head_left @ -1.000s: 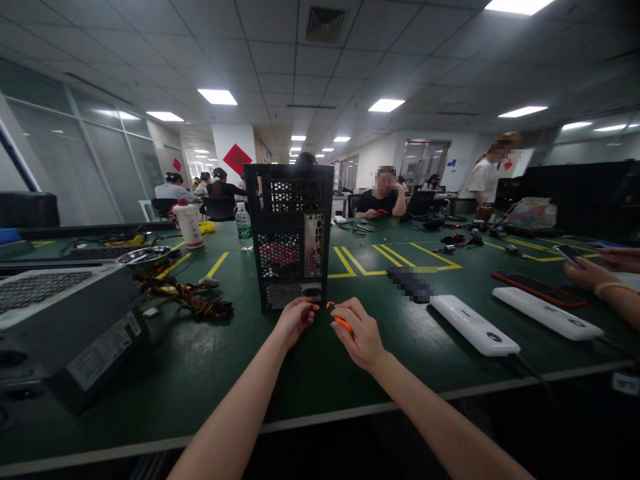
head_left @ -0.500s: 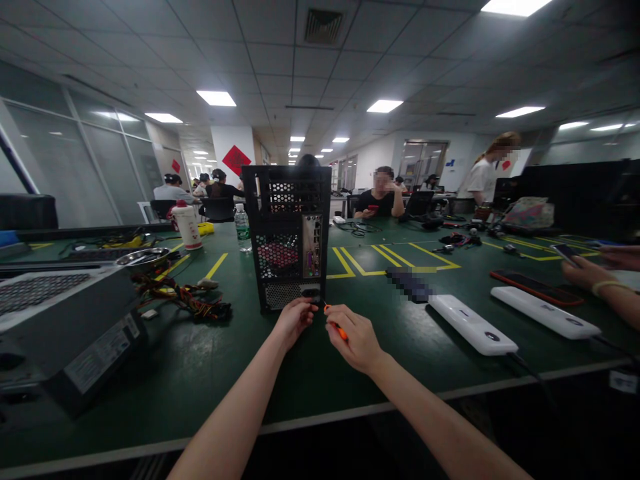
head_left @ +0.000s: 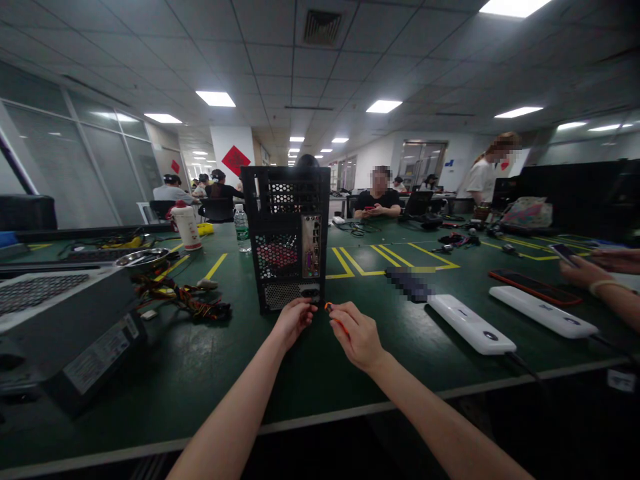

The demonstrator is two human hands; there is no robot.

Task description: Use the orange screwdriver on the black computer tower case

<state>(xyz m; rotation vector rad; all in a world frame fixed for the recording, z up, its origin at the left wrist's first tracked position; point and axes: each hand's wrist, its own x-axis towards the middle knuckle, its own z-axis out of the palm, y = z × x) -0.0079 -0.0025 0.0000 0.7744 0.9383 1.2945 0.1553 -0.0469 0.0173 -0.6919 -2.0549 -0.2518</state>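
Observation:
A black computer case (head_left: 253,267) stands upright on the green table, its rear panel with vents and ports facing me. My right hand (head_left: 357,333) is closed around an orange-handled screwdriver (head_left: 342,326), just right of the case's lower corner. Its tip is too small to make out. At the bottom of the rear panel, below the power socket (head_left: 311,293), my left hand (head_left: 295,323) has its fingers pinched together. Whatever they may hold is hidden or too small to name.
A grey metal power supply (head_left: 100,327), a tangle of cables (head_left: 195,303) and a metal bowl (head_left: 143,257) lie to the left. White devices (head_left: 470,323) lie to the right. A bottle (head_left: 242,230) and a white cup (head_left: 187,227) stand behind. Another person's hands (head_left: 583,270) hold a phone at far right.
My right hand has turned slightly around the screwdriver and shifted a little right; less of the handle shows. My left hand stays put. The person across the table has lowered a raised hand.

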